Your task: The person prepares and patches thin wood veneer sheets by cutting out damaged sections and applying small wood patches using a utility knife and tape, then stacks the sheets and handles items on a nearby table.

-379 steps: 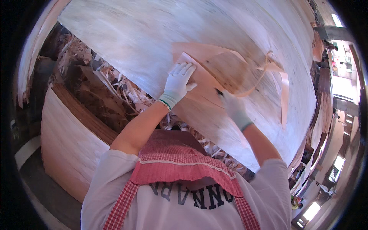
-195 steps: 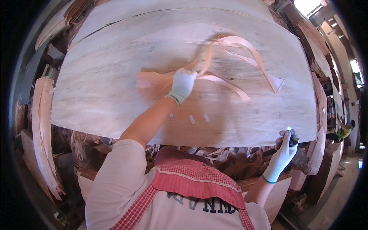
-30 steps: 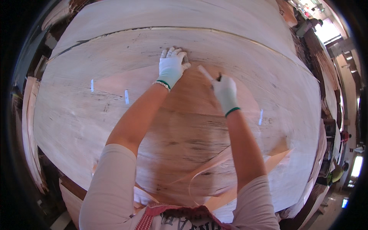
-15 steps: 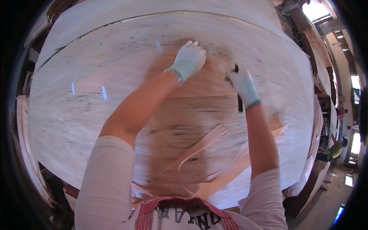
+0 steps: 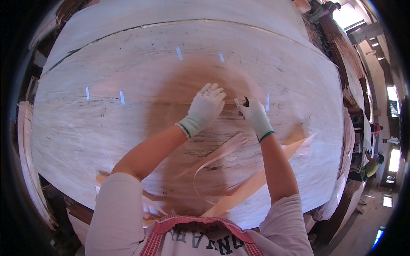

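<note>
A broad, pale wood veneer sheet with dark streaks lies before me. A pinkish veneer piece is set into it, with short whitish tape strips across its edges. My left hand, in a white knitted glove, lies on the veneer by the piece's lower edge, fingers stretched out and holding nothing. My right hand, gloved too, is closed on a slim dark tool whose kind I cannot make out. A small tape strip shows at its fingertips, over the seam.
Nearer to me lie a curled veneer offcut and a long orange-tan veneer strip. Another tape strip is right of my right hand. Stacked veneer stands along the right side, and another person is farther off there.
Both hands have come nearer to me, the right one also leftward, to the lower seam. A tape strip now shows at the upper edge, where my left hand was.
</note>
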`<move>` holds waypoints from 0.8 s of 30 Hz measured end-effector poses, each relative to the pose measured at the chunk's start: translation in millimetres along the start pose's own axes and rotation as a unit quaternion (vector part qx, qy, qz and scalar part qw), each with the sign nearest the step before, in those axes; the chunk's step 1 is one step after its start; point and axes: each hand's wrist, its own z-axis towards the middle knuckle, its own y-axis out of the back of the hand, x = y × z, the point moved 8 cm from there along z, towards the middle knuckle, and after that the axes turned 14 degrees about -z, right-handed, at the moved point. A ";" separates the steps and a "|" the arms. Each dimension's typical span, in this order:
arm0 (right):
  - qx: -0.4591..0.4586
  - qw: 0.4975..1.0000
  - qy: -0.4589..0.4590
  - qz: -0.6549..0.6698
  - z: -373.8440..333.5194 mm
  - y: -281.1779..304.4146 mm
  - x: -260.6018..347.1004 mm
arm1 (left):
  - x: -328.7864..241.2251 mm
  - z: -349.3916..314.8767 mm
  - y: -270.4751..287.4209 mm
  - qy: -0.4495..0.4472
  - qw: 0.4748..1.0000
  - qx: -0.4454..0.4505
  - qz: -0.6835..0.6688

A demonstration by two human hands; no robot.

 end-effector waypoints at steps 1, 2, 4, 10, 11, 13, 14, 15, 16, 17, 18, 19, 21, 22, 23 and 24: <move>0.022 0.997 -0.016 0.069 -1.4 -8.5 -5.0 | 7.1 -15.2 8.1 -0.012 0.997 -0.076 0.007; 0.047 0.989 -0.036 0.137 -4.3 -22.0 -13.7 | 2.5 -18.7 7.2 -0.029 0.997 -0.073 0.002; 0.015 0.976 -0.061 0.209 -7.5 -34.8 -24.6 | -17.2 -10.9 -3.5 -0.082 0.996 -0.030 0.004; -0.168 0.980 0.062 -0.091 0.7 -3.5 -34.4 | -30.5 -6.7 -59.1 -0.121 0.973 0.068 0.183; -0.192 0.962 0.083 -0.177 -0.6 8.4 -23.1 | -27.2 -7.7 -58.0 -0.108 0.976 0.068 0.175; -0.057 0.996 0.061 -0.012 4.4 9.5 -3.6 | -14.1 -9.6 -50.0 -0.073 0.983 0.059 0.158; 0.006 0.997 0.035 0.062 4.4 11.3 -10.2 | -11.2 0.9 -32.8 -0.010 0.996 0.094 0.000; 0.010 0.995 0.041 0.096 5.3 8.0 -4.5 | -4.5 -5.4 -10.3 0.016 1.000 -0.008 -0.003; 0.015 0.990 0.044 0.131 4.3 -3.0 6.2 | 2.7 -21.0 8.8 0.043 0.993 -0.106 -0.010; 0.037 0.985 0.053 0.163 -0.9 -12.1 39.1 | 13.4 -42.5 29.5 0.079 0.976 -0.202 -0.007; 0.057 0.978 0.053 0.195 -7.2 -18.4 64.6 | 9.1 -49.0 34.2 0.065 0.976 -0.206 0.005; 0.053 0.981 0.058 0.176 -4.0 -30.7 74.2 | 1.8 -54.4 40.3 0.051 0.977 -0.206 0.019; 0.040 0.988 0.068 0.132 9.2 -44.1 87.2 | -2.8 -54.4 39.1 0.035 0.983 -0.175 0.033; 0.040 0.996 0.059 0.049 14.9 -42.1 89.5 | 2.7 -50.2 36.0 0.039 0.988 -0.143 0.037; 0.045 0.997 0.052 -0.036 16.3 -39.2 95.4 | 10.7 -50.0 32.5 0.048 0.992 -0.112 0.041; 0.045 0.990 0.043 -0.124 15.3 -34.7 95.3 | 20.9 -45.2 31.3 0.083 0.994 -0.065 0.031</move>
